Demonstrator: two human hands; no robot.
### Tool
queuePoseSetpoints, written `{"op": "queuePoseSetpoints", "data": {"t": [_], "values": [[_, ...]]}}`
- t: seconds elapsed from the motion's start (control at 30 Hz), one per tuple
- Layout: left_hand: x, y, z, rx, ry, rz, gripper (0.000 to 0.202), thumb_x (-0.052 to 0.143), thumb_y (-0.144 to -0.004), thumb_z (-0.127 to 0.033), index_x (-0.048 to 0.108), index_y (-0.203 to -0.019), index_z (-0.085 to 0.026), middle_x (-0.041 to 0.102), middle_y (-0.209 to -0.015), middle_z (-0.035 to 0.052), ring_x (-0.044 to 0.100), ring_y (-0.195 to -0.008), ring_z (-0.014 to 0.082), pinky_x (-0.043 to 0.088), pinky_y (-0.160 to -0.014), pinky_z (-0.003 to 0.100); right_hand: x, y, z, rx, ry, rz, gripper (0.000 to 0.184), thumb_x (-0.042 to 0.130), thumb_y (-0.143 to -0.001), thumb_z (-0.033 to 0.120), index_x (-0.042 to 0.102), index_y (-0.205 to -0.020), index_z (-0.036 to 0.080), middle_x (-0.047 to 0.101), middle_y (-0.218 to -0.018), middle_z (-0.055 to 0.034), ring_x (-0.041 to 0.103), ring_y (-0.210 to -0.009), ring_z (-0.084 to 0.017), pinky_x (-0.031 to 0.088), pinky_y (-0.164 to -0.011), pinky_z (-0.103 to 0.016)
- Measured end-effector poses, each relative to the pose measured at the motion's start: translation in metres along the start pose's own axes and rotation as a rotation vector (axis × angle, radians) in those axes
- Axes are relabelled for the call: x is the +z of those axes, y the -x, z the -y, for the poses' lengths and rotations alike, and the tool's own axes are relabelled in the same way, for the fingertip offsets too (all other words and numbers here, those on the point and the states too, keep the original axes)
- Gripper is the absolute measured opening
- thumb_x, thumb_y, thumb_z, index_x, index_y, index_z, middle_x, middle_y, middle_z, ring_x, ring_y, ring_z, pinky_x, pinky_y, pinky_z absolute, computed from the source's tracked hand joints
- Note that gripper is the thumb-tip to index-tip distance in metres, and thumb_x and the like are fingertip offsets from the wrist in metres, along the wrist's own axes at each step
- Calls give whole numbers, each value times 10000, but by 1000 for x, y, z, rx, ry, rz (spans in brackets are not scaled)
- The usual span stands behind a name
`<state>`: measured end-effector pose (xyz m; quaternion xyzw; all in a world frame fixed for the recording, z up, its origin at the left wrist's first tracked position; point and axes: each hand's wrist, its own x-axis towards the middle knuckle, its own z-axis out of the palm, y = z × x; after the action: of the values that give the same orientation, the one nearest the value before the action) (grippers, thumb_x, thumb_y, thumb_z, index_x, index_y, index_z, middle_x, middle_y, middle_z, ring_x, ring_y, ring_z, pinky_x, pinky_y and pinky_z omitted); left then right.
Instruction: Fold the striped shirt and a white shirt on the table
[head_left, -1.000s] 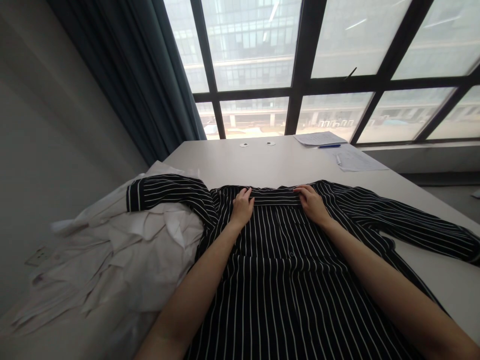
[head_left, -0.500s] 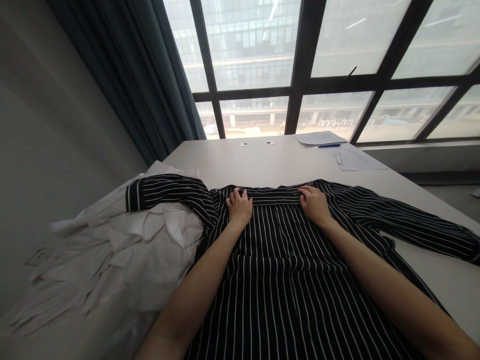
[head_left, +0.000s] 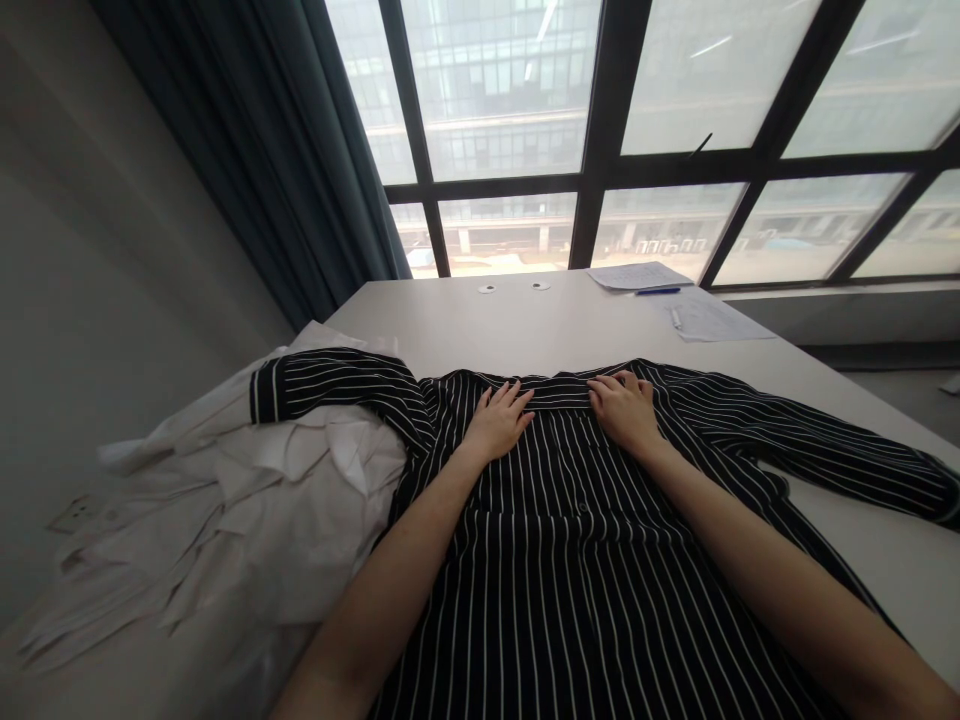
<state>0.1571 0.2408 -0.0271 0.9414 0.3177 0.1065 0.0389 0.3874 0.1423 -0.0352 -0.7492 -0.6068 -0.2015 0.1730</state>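
A black shirt with white stripes [head_left: 536, 570] lies spread on the white table, its sleeves stretched out to both sides. My left hand [head_left: 499, 422] rests flat on the left part of the horizontal-striped band near the top edge, fingers spread. On the right part of that band lies my right hand [head_left: 624, 408], fingers slightly bent and apart, touching the cloth. Neither hand grips the fabric. A small button [head_left: 583, 508] shows on the shirt's front below the hands. The left sleeve [head_left: 337, 383] lies over a heap of white cloth.
The heap of white cloth [head_left: 300, 530] covers the table's left side. Papers [head_left: 637, 276], a blue pen [head_left: 658, 291] and another sheet [head_left: 720, 322] lie at the far right of the table [head_left: 450, 325]. Behind stand a dark curtain [head_left: 300, 150] and large windows.
My left hand has shifted to the right along the band and its fingers have spread flat. My right hand has moved slightly left. The shirt lies almost unchanged.
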Motion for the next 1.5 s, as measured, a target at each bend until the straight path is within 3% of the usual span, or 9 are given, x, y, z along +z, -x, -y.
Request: {"op": "queuePoseSetpoints", "data": {"t": [0.13,0.27,0.47,0.7,0.83,1.0,1.17,1.33,1.5], "values": [[-1,0,0,-6,11,19,493,294,-1022,-452,377,-1475,-278,329,-1568,58,251,-1460,248,193,-1177,510,0,0,-1,22,9,-18,352,400,-963,299,721,-1050,184,707,-1159,-111,447,-1211,-364,287,-943,-543],[-2,0,-1,-8,11,29,495,299,-1019,-458,371,-1478,-287,326,-1570,54,243,-1463,247,187,-1176,515,0,-1,1,-70,-32,-15,381,384,-965,268,652,-1215,164,619,-1323,-119,432,-1297,-319,272,-1028,-522],[-4,0,-2,-8,-10,44,513,289,-1016,-473,359,-1485,-277,307,-1578,53,232,-1466,244,177,-1177,518,4,-2,4,-258,-143,193,458,316,-992,313,485,-1414,256,425,-1518,-37,329,-1413,-263,267,-1098,-492],[-5,0,-4,-21,-26,55,513,287,-1017,-472,353,-1487,-277,299,-1581,51,232,-1466,236,165,-1177,526,8,-3,2,-212,-161,319,481,274,-1002,390,399,-1464,344,391,-1538,-8,348,-1410,-250,256,-1115,-529],[-6,0,-4,-22,-27,65,510,294,-1015,-479,346,-1489,-301,294,-1583,58,232,-1466,251,168,-1168,547,8,-3,2,-200,-170,339,491,260,-1004,419,395,-1468,337,381,-1543,-12,335,-1416,-257,252,-1115,-540],[-6,2,-5,-9,-22,33,447,310,-1026,-411,383,-1461,-341,333,-1568,52,260,-1455,258,184,-1153,565,8,-2,3,-180,-225,288,476,306,-995,449,472,-1419,311,446,-1504,-44,374,-1393,-266,255,-1110,-531],[-2,1,-3,-73,97,-102,397,322,-1021,-229,470,-1386,-281,489,-1468,49,378,-1392,211,190,-1164,521,8,-3,2,-145,-297,179,414,345,-993,401,562,-1323,280,575,-1387,-71,492,-1295,-252,278,-1083,-512],[1,-3,5,-128,157,-175,391,338,-996,-138,520,-1327,-239,598,-1283,60,534,-1222,184,304,-1126,429,10,-4,-3,-68,-313,99,351,387,-977,345,623,-1218,245,676,-1203,-102,586,-1134,-276,352,-975,-487],[3,-7,15,-174,200,-206,341,442,-967,-143,576,-1272,-215,596,-1145,60,584,-1105,198,404,-1037,373,11,-4,-7,-28,-317,66,308,415,-964,337,648,-1136,232,673,-1121,-115,583,-1075,-289,376,-901,-459]]}}
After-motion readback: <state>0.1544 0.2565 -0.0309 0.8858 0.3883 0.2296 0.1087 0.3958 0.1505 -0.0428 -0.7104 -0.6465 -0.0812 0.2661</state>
